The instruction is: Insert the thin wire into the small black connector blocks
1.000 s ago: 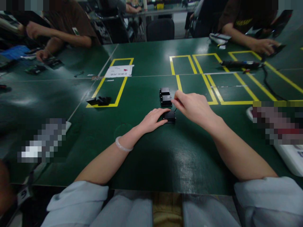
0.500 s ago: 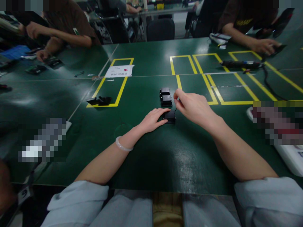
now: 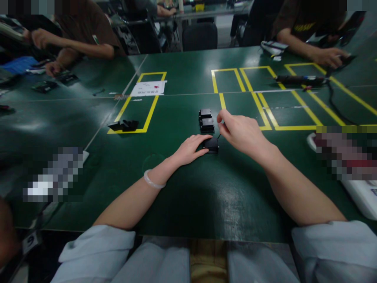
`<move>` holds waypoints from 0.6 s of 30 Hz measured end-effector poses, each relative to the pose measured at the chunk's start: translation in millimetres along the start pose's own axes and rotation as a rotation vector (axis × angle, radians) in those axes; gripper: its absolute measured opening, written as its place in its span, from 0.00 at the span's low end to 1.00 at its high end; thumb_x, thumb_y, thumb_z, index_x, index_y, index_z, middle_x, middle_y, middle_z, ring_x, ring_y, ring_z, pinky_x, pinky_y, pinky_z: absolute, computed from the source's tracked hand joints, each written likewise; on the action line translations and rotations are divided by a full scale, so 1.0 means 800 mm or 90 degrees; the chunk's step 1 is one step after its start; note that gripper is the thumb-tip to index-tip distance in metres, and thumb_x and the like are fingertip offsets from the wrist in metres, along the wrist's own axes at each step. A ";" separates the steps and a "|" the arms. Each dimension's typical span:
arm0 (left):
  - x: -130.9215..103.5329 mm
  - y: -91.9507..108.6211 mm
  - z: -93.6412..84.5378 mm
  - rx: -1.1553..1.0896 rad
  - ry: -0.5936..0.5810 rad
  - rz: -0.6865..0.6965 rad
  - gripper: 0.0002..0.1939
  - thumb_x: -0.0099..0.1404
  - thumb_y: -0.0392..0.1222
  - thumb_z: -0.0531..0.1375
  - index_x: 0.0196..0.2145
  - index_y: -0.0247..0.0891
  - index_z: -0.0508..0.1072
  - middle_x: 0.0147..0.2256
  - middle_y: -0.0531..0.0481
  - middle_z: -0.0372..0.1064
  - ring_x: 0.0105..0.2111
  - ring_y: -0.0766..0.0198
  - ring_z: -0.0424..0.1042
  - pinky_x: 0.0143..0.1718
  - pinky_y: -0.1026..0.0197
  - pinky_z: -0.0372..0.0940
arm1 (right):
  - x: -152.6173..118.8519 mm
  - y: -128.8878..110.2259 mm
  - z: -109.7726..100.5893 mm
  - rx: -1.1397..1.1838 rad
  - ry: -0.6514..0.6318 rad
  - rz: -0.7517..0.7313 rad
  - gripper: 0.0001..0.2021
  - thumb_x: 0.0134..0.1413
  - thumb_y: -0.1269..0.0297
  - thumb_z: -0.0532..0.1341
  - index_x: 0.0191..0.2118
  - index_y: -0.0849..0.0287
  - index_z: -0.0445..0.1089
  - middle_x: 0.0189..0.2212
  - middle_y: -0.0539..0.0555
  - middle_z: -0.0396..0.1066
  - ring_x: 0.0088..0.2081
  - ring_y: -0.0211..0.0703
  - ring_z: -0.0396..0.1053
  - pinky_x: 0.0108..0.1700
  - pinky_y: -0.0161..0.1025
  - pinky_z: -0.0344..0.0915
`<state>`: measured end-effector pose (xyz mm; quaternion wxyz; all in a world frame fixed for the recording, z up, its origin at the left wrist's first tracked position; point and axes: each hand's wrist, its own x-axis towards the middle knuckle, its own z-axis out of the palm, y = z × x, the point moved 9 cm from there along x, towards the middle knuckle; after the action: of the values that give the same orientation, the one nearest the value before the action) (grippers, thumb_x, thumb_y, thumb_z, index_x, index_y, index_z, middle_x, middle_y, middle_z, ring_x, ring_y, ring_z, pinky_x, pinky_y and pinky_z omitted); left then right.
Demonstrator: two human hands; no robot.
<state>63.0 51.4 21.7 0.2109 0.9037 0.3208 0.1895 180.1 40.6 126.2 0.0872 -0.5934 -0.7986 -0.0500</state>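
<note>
A small black box (image 3: 212, 145) lies on the green table, its left side gripped between the thumb and fingers of my left hand (image 3: 190, 150). My right hand (image 3: 240, 131) is closed in a pinch just right of and above it. From that pinch a thin dark rod (image 3: 218, 137) runs down to the box's right corner; most of it is hidden by my fingers, so its kind is unclear. Right behind the held box stand two similar ones, a nearer black box (image 3: 207, 125) and a farther black box (image 3: 205, 113), in a row.
Yellow tape outlines (image 3: 151, 114) mark the tabletop. Black parts (image 3: 123, 125) and a white paper sheet (image 3: 149, 88) lie on the left. A black cylindrical tool (image 3: 300, 80) with a cable lies at right. Blurred-out devices flank my arms. Co-workers' hands (image 3: 331, 58) are across the table.
Almost nothing differs. My right hand has shifted very slightly to the right, while my left hand keeps its hold on the box.
</note>
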 end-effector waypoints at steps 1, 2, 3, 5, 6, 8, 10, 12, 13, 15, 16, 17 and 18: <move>0.000 0.000 0.000 0.000 0.001 0.001 0.25 0.72 0.50 0.54 0.63 0.41 0.60 0.57 0.43 0.67 0.53 0.51 0.67 0.54 0.51 0.61 | 0.000 0.000 0.001 0.000 -0.004 0.000 0.17 0.68 0.57 0.45 0.50 0.57 0.65 0.36 0.56 0.77 0.33 0.45 0.72 0.29 0.38 0.45; 0.000 0.000 0.000 0.001 0.000 0.001 0.25 0.72 0.50 0.54 0.63 0.41 0.60 0.57 0.43 0.67 0.53 0.51 0.67 0.54 0.51 0.61 | 0.000 0.000 0.002 -0.003 -0.008 0.003 0.17 0.68 0.55 0.45 0.49 0.57 0.65 0.36 0.57 0.77 0.33 0.45 0.72 0.29 0.38 0.46; 0.000 0.000 0.000 0.002 -0.001 0.000 0.25 0.72 0.50 0.55 0.63 0.40 0.61 0.57 0.43 0.67 0.53 0.51 0.67 0.54 0.51 0.61 | 0.001 0.001 0.003 -0.008 -0.011 0.008 0.18 0.68 0.54 0.45 0.49 0.57 0.65 0.35 0.57 0.77 0.33 0.46 0.72 0.29 0.38 0.46; 0.000 0.000 0.000 0.003 -0.004 -0.003 0.25 0.72 0.50 0.55 0.63 0.40 0.61 0.57 0.43 0.67 0.53 0.51 0.67 0.54 0.51 0.62 | 0.001 0.003 0.003 -0.023 -0.011 0.018 0.18 0.68 0.56 0.44 0.49 0.58 0.66 0.34 0.57 0.77 0.32 0.46 0.71 0.29 0.38 0.45; 0.000 0.000 0.000 0.004 -0.005 -0.004 0.25 0.72 0.50 0.55 0.63 0.40 0.61 0.57 0.43 0.67 0.53 0.51 0.67 0.54 0.51 0.62 | 0.001 0.003 0.003 -0.029 -0.009 0.020 0.18 0.68 0.57 0.44 0.50 0.58 0.66 0.34 0.57 0.77 0.32 0.46 0.71 0.29 0.38 0.45; 0.000 0.001 -0.001 0.003 -0.005 -0.003 0.24 0.72 0.49 0.55 0.63 0.41 0.61 0.57 0.43 0.67 0.53 0.51 0.67 0.54 0.50 0.62 | 0.001 0.003 0.002 -0.030 -0.004 0.018 0.17 0.68 0.60 0.43 0.51 0.57 0.65 0.35 0.57 0.77 0.31 0.45 0.71 0.29 0.38 0.44; -0.001 0.001 -0.002 0.001 -0.003 -0.004 0.24 0.72 0.49 0.55 0.63 0.41 0.61 0.57 0.43 0.67 0.53 0.51 0.67 0.54 0.50 0.62 | 0.001 0.002 0.001 -0.019 0.003 0.013 0.17 0.67 0.62 0.44 0.52 0.57 0.65 0.37 0.57 0.77 0.31 0.44 0.71 0.29 0.38 0.45; -0.001 0.001 -0.002 0.001 -0.002 -0.006 0.25 0.72 0.49 0.55 0.63 0.41 0.61 0.57 0.43 0.67 0.53 0.51 0.67 0.54 0.50 0.62 | 0.000 0.002 0.000 -0.008 0.006 0.011 0.16 0.66 0.62 0.45 0.52 0.57 0.65 0.39 0.57 0.77 0.32 0.43 0.70 0.29 0.38 0.46; -0.001 0.001 -0.002 0.001 -0.001 -0.007 0.25 0.72 0.49 0.55 0.63 0.41 0.61 0.57 0.43 0.67 0.53 0.51 0.67 0.54 0.50 0.62 | 0.000 0.001 -0.001 -0.005 0.006 0.010 0.16 0.66 0.62 0.45 0.51 0.57 0.65 0.39 0.57 0.77 0.32 0.44 0.71 0.29 0.38 0.46; -0.001 0.000 -0.001 0.000 -0.001 -0.008 0.25 0.72 0.49 0.55 0.63 0.41 0.61 0.57 0.43 0.67 0.53 0.51 0.67 0.54 0.50 0.62 | 0.000 0.000 -0.001 -0.004 0.003 0.009 0.16 0.67 0.60 0.45 0.50 0.57 0.65 0.38 0.56 0.77 0.33 0.44 0.71 0.29 0.38 0.46; 0.000 0.000 -0.001 0.000 -0.001 -0.006 0.25 0.72 0.49 0.55 0.63 0.41 0.61 0.57 0.43 0.67 0.53 0.51 0.67 0.54 0.50 0.62 | 0.000 0.000 -0.001 -0.007 0.000 0.010 0.17 0.68 0.58 0.44 0.50 0.57 0.66 0.36 0.56 0.77 0.33 0.45 0.71 0.29 0.38 0.46; 0.000 0.001 -0.001 -0.001 0.000 -0.004 0.25 0.72 0.49 0.55 0.63 0.41 0.61 0.57 0.43 0.67 0.53 0.51 0.67 0.54 0.50 0.62 | 0.000 0.001 0.000 -0.013 -0.003 0.014 0.17 0.68 0.56 0.44 0.49 0.57 0.66 0.35 0.57 0.77 0.33 0.45 0.71 0.29 0.38 0.46; 0.000 0.001 -0.001 -0.001 0.000 -0.002 0.25 0.72 0.50 0.55 0.63 0.41 0.61 0.57 0.43 0.67 0.53 0.51 0.67 0.54 0.50 0.61 | 0.001 0.002 0.000 -0.022 -0.006 0.019 0.18 0.68 0.56 0.44 0.49 0.57 0.66 0.35 0.57 0.77 0.33 0.46 0.71 0.29 0.38 0.45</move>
<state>63.0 51.0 22.9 0.2122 0.9031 0.3220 0.1892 181.3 41.4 126.1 0.0741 -0.6070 -0.7890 -0.0600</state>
